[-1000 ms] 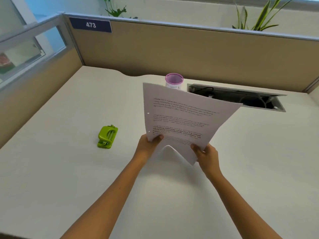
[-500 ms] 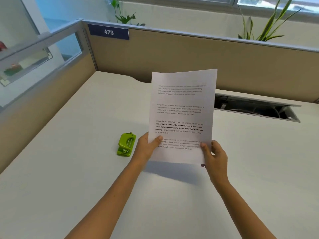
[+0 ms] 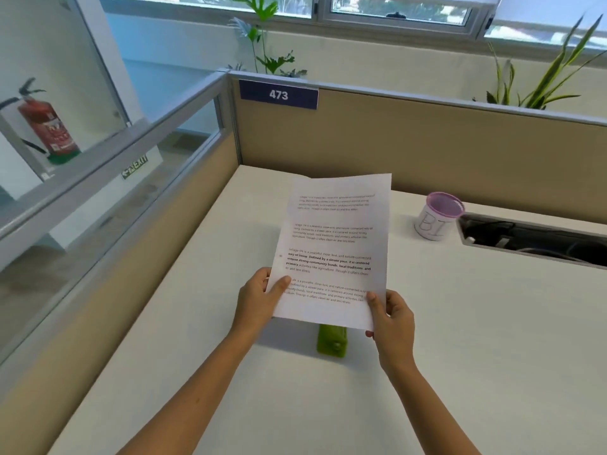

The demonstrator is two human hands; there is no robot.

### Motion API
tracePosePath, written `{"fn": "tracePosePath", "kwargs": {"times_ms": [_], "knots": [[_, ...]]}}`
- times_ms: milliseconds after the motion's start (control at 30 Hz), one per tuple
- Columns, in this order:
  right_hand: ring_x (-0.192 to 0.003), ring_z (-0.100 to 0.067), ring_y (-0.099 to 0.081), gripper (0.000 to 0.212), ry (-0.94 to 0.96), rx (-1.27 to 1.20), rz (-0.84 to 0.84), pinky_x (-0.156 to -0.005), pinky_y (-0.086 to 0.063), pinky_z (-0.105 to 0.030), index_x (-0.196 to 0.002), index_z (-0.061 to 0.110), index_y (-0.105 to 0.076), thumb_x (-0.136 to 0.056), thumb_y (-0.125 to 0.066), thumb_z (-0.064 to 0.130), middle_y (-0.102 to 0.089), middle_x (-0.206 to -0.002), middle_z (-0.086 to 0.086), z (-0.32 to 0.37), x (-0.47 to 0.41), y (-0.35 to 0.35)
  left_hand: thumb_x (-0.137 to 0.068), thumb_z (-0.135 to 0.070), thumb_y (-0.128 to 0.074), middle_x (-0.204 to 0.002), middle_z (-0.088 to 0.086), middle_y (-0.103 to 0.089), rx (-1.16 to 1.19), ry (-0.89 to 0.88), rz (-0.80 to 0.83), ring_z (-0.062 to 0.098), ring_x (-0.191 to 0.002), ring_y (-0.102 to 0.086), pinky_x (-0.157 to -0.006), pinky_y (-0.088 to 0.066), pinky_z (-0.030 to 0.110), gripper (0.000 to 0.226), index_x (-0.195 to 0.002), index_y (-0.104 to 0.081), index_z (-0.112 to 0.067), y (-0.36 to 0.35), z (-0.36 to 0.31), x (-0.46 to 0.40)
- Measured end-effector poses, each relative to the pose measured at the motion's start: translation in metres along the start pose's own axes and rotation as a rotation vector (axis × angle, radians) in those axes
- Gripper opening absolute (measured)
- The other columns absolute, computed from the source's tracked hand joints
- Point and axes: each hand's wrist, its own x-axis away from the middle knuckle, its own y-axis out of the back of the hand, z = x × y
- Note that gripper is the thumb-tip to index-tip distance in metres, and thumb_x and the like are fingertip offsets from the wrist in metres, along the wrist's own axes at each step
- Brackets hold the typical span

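Wide white desk point(image 3: 492, 356) under both hands, and there's plenty of bare top out to the right of the right hand point(image 3: 392, 318) and back along both forearms. Beyond the hands the tan back wall point(image 3: 427, 142) closes the desk off. To the left of the left hand point(image 3: 259, 298) the side wall point(image 3: 108, 290) with its glass strip runs along the desk's edge, so that flank is the tighter one.

Now the sheet point(image 3: 335, 244): it's up off the desk, close to upright, with the printed side toward the person. Its bottom corners sit in the two hands and its top edge rises beyond them, leaning a touch to the right. Its side edges hang free in the air.

Beyond and to the right of the right hand, well apart from it, a dark hatch point(image 3: 532, 239) is sunk into the desk. Just beside its near end stands a purple-rimmed cup point(image 3: 438, 216). Down between the two wrists a green punch point(image 3: 331, 343) lies on the desk, its far end hidden under the sheet's bottom edge.

Both arms reach forward, converging on the sheet. The left hand pinches the lower left edge, thumb laid across the print, fingers behind. The right hand grips the lower right corner, thumb on the face, fingers curled round the back.
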Motion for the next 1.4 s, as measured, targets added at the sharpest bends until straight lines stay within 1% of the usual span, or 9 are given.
{"fn": "tracePosePath", "kwargs": {"times_ms": [167, 400, 500, 600, 667, 767, 1067, 1233, 1400], "knots": [[-0.068, -0.016, -0.055, 0.014, -0.025, 0.068, 0.026, -0.042, -0.043, -0.012, -0.085, 0.017, -0.058, -0.096, -0.051, 0.021, -0.062, -0.080, -0.001, 0.003, -0.008, -0.083, -0.089, -0.041, -0.059, -0.086, -0.010, -0.065, -0.210, -0.035, -0.107, 0.002, -0.073, -0.063, -0.049, -0.047, 0.016, 0.018, -0.092, -0.057, -0.023, 0.056, 0.017, -0.045], [-0.064, -0.021, -0.056, 0.012, -0.001, 0.208, 0.074, -0.036, -0.045, -0.019, -0.092, 0.007, -0.053, -0.097, -0.045, 0.014, -0.058, -0.082, -0.004, 0.019, -0.044, -0.178, -0.088, -0.043, -0.060, -0.077, 0.003, -0.067, -0.437, -0.008, -0.214, 0.021, -0.063, -0.061, -0.045, -0.040, 0.029, 0.035, -0.077, -0.052, -0.011, 0.106, 0.034, -0.114], [-0.074, -0.027, -0.058, 0.010, -0.019, 0.282, 0.095, -0.050, -0.056, -0.036, -0.094, 0.006, -0.052, -0.096, -0.045, 0.012, -0.059, -0.088, -0.006, 0.022, -0.062, -0.209, -0.088, -0.040, -0.061, -0.080, 0.007, -0.068, -0.466, 0.012, -0.226, 0.023, -0.061, -0.059, -0.043, -0.034, 0.025, 0.036, -0.077, -0.052, -0.007, 0.117, 0.038, -0.144], [-0.087, -0.030, -0.059, 0.013, -0.046, 0.340, 0.099, -0.071, -0.056, -0.046, -0.103, 0.004, -0.053, -0.096, -0.044, 0.011, -0.062, -0.103, -0.011, 0.018, -0.077, -0.229, -0.088, -0.040, -0.062, -0.080, 0.006, -0.069, -0.490, 0.048, -0.211, 0.026, -0.063, -0.060, -0.047, -0.042, 0.030, 0.037, -0.082, -0.056, -0.004, 0.122, 0.041, -0.168], [-0.086, -0.027, -0.057, 0.014, -0.038, 0.376, 0.092, -0.070, -0.050, -0.036, -0.105, 0.004, -0.053, -0.096, -0.045, 0.011, -0.064, -0.108, -0.013, 0.013, -0.085, -0.237, -0.087, -0.041, -0.062, -0.078, 0.007, -0.068, -0.517, 0.059, -0.209, 0.027, -0.061, -0.059, -0.047, -0.043, 0.032, 0.038, -0.083, -0.056, -0.004, 0.122, 0.043, -0.180], [-0.084, -0.025, -0.055, 0.019, -0.018, 0.446, 0.087, -0.069, -0.043, -0.030, -0.111, 0.003, -0.053, -0.096, -0.047, 0.013, -0.065, -0.111, -0.015, 0.008, -0.095, -0.242, -0.086, -0.042, -0.063, -0.078, 0.010, -0.069, -0.582, 0.053, -0.230, 0.021, -0.053, -0.049, -0.040, -0.028, 0.024, 0.038, -0.077, -0.051, -0.006, 0.121, 0.048, -0.193], [-0.081, -0.028, -0.057, 0.028, 0.029, 0.796, 0.075, -0.062, -0.037, -0.030, -0.102, 0.006, -0.049, -0.092, -0.055, 0.031, -0.062, -0.098, -0.010, 0.006, -0.103, -0.248, -0.087, -0.042, -0.062, -0.108, 0.011, -0.063, -0.788, 0.093, -0.199, 0.034, -0.092, -0.062, -0.063, -0.047, 0.038, 0.040, -0.107, -0.057, -0.008, 0.117, 0.043, -0.203], [-0.090, -0.031, -0.060, 0.032, 0.023, 0.873, 0.080, -0.062, -0.036, -0.030, -0.107, 0.006, -0.047, -0.094, -0.050, 0.035, -0.061, -0.105, -0.010, 0.010, -0.099, -0.248, -0.090, -0.040, -0.058, -0.115, 0.013, -0.057, -0.883, 0.099, -0.183, 0.034, -0.099, -0.060, -0.068, -0.049, 0.043, 0.042, -0.112, -0.054, -0.005, 0.112, 0.038, -0.202], [-0.080, -0.028, -0.055, 0.034, 0.031, 0.908, 0.078, -0.060, -0.035, -0.030, -0.109, 0.008, -0.045, -0.095, -0.049, 0.038, -0.058, -0.108, -0.010, 0.011, -0.097, -0.247, -0.089, -0.043, -0.058, -0.117, 0.012, -0.056, -0.919, 0.099, -0.186, 0.032, -0.102, -0.058, -0.070, -0.050, 0.042, 0.045, -0.113, -0.055, -0.005, 0.113, 0.037, -0.203]]}}
